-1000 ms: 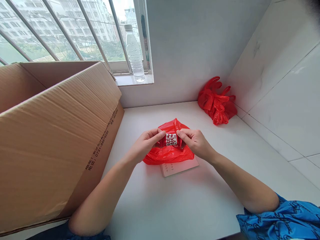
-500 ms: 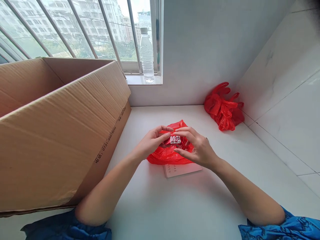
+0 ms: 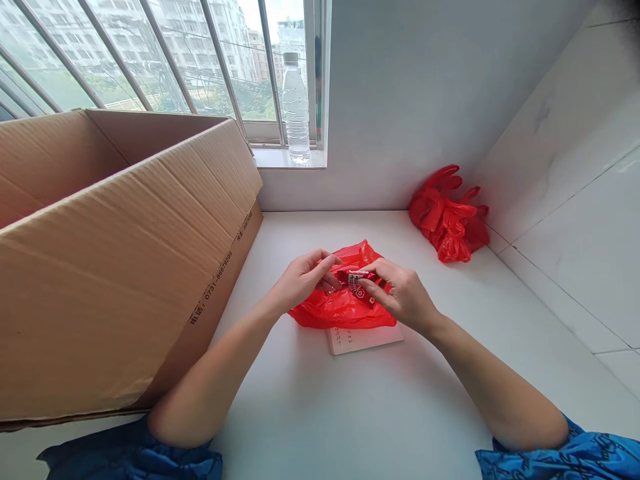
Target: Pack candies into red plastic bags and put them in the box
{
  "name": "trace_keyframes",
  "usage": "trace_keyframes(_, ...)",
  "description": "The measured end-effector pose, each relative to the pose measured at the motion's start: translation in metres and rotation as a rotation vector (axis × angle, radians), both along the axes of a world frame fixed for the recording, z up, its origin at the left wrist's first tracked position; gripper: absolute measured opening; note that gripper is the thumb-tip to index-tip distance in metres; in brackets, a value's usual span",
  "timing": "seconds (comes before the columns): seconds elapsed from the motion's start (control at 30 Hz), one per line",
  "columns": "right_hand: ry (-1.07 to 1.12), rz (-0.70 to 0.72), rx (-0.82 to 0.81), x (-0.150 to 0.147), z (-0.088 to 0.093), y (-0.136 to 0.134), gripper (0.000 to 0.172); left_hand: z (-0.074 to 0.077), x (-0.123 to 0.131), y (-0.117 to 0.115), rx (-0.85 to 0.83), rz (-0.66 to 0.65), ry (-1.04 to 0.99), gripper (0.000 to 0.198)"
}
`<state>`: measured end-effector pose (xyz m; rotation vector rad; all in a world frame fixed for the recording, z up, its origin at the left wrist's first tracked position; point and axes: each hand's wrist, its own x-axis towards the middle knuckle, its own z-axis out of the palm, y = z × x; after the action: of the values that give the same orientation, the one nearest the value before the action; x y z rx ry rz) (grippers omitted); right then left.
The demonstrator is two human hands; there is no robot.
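Observation:
A small dark red packet with a black-and-white printed code (image 3: 355, 277) is pinched between the thumb and fingers of my right hand (image 3: 403, 291). It is held over a crumpled red plastic bag (image 3: 345, 315), which lies spread on the white table. At the packet's left side, my left hand (image 3: 306, 277) hovers over the bag with loosely curved fingers. Nothing shows clearly in it, and its fingertips are partly hidden. Under the front of the bag sticks out a pale flat box or pad (image 3: 367, 339) with small printed marks.
On the left stands a large open cardboard box (image 3: 125, 280). A knotted red plastic bag (image 3: 450, 217) sits in the back right corner against the walls. A clear water bottle (image 3: 296, 113) stands on the sill of the barred window.
My right hand's fingers have closed on the packet and tilted it, so its code faces me less. My left hand's fingers have curled in more. The view has shifted slightly.

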<state>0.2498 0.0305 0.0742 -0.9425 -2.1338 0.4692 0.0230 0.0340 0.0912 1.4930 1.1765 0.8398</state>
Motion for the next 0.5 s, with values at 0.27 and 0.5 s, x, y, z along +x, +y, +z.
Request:
trace_keyframes(0.27, -0.127, -0.137, 0.111, 0.0, -0.009, 0.005, 0.022, 0.016, -0.01, -0.005, 0.303, 0.129, 0.646, 0.028)
trace_keyframes(0.5, -0.427, -0.235, 0.095, 0.003, -0.01, 0.004, 0.011, -0.009, -0.006, 0.0, 0.377, -0.219, 0.932, 0.021)
